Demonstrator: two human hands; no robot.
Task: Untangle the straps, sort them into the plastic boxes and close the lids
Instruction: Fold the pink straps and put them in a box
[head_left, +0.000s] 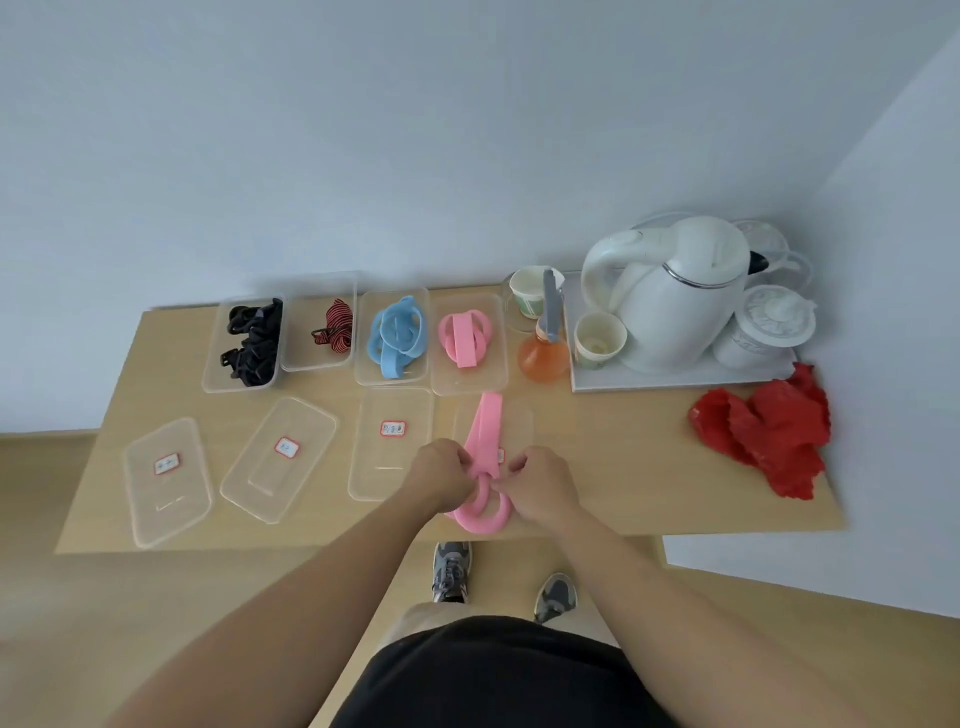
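1. The left grip (444, 470) and right grip (540, 483) pinch the pink strap (485, 426), just in front of the pink box (447, 382)
2. Pull the loops apart gently
3. Then drop it in that box

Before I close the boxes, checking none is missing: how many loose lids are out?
4 lids in a row on the table: one far left, one beside it, a third, and a fourth partly covered by the pink strap.
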